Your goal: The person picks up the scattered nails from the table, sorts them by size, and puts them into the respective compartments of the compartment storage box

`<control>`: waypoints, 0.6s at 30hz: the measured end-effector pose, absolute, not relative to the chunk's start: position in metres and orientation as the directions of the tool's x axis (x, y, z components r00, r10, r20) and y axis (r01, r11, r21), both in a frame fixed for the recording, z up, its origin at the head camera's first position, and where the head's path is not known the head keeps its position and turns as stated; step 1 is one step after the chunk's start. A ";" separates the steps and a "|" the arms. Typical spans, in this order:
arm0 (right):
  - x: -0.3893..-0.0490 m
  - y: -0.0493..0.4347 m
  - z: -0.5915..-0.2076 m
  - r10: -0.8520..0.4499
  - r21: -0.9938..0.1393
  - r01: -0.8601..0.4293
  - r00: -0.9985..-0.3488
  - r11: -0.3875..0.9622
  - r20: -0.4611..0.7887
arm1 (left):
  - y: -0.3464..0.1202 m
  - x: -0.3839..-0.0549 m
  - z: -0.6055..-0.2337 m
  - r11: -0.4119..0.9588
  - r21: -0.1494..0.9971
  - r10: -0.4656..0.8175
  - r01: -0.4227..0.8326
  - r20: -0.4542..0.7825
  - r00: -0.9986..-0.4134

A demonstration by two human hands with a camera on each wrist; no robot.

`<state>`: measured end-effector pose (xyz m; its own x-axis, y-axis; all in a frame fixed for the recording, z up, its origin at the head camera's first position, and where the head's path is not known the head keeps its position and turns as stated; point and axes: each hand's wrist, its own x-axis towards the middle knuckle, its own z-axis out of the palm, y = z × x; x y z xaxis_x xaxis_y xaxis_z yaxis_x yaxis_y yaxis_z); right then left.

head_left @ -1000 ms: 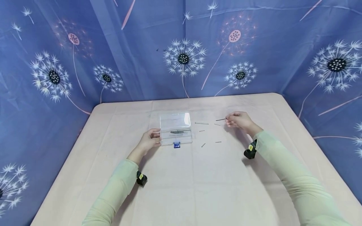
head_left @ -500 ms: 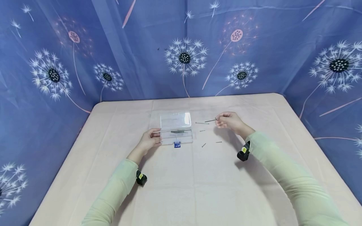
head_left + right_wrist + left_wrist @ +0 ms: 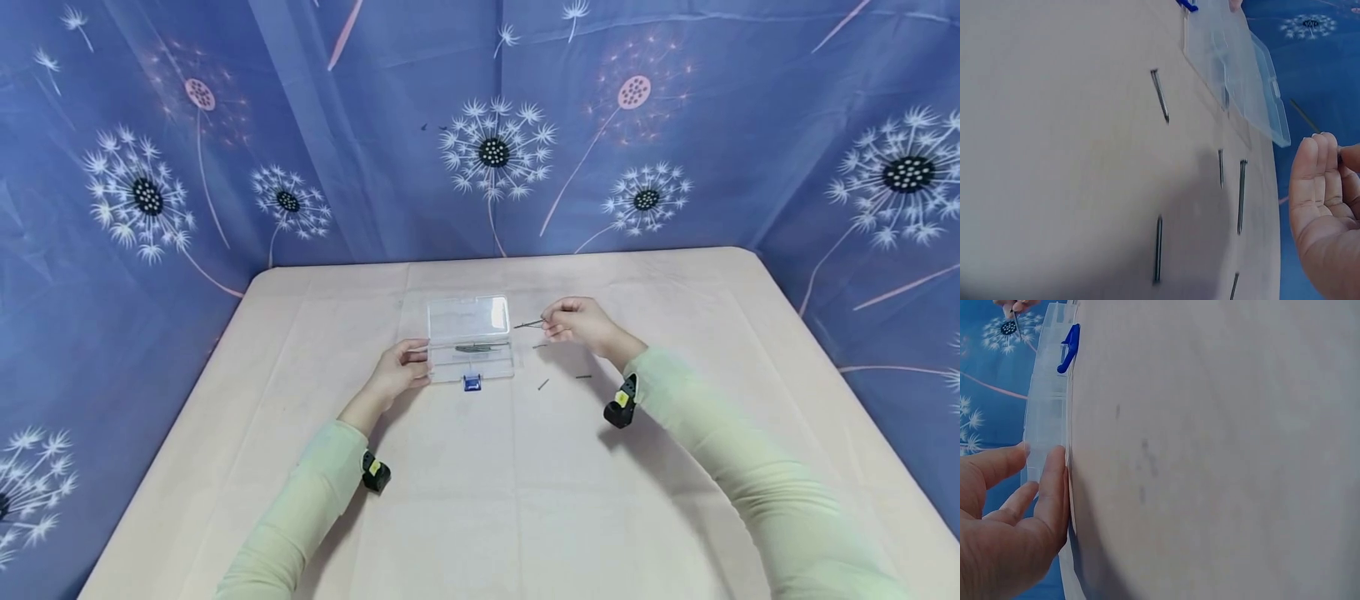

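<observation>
A clear plastic box [image 3: 447, 372] stands with its lid [image 3: 460, 317] raised at the back and a blue latch [image 3: 472, 383] at the front. Several dark nails [image 3: 480, 347] lie in its rear compartment. My left hand [image 3: 393, 372] holds the box's left end between thumb and fingers. Just right of the box, my right hand [image 3: 579, 323] pinches a long nail [image 3: 1304, 114] above the table, its free end pointing left toward the box. Loose on the cloth below that hand are several more nails, among them a long one [image 3: 1242, 197] and a shorter one [image 3: 1160, 95].
A pale pink cloth [image 3: 450, 517] covers the table. Blue dandelion-print curtains [image 3: 360, 167] enclose its back and sides. Each wrist carries a small black camera [image 3: 619, 405].
My right hand has moved left toward the box, carrying the nail over the long one on the cloth. My left hand and the box have stayed in place.
</observation>
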<state>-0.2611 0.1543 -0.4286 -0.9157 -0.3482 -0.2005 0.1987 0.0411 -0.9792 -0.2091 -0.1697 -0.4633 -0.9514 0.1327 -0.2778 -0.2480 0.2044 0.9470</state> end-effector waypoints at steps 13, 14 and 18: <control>-0.262 0.119 -0.429 -0.362 -0.975 0.206 -0.905 0.083 -0.222 | -0.169 -0.208 -0.465 0.190 0.949 0.120 -0.250 -0.275 -0.954; -0.261 0.117 -0.429 -0.361 -0.974 0.205 -0.905 0.093 -0.225 | -0.169 -0.208 -0.465 0.189 0.949 0.119 -0.251 -0.276 -0.954; -0.261 0.107 -0.432 -0.373 -0.974 0.201 -0.900 0.108 -0.227 | -0.169 -0.207 -0.465 0.177 0.951 0.113 -0.254 -0.276 -0.955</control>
